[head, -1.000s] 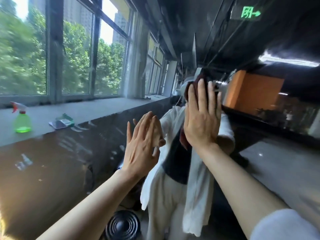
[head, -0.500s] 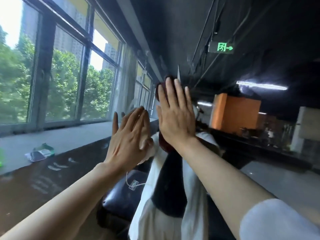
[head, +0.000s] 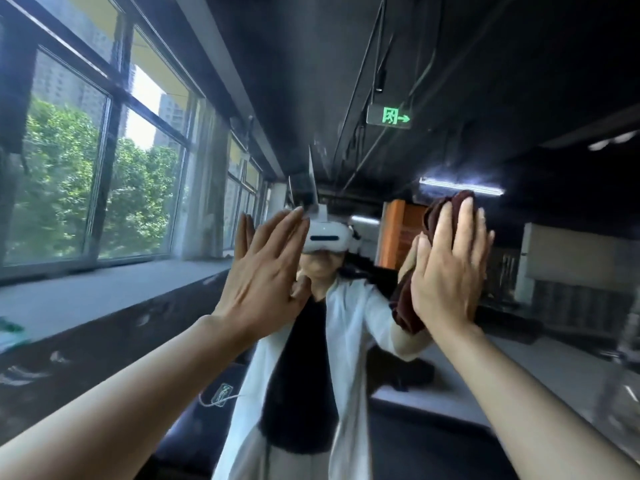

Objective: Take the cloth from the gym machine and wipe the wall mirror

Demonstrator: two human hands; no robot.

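Observation:
The wall mirror (head: 519, 81) fills the head view and shows my own reflection. A dark red cloth (head: 407, 303) lies flat against the glass at the right, under my right hand (head: 446, 271), whose straight fingers press it to the mirror. The cloth's edges stick out above my fingertips and below my palm. My left hand (head: 263, 271) rests flat on the glass to the left of it, fingers straight, holding nothing. Both arms reach up and forward.
A grey window ledge (head: 104, 299) runs along the left under tall windows (head: 69, 185). A green and white object (head: 10, 334) lies on the ledge at the far left edge. A green exit sign (head: 389, 116) shows reflected overhead.
My right hand has slid the cloth to the right across the glass, away from my left hand. The view has tilted up, and the spray bottle on the ledge has left the frame.

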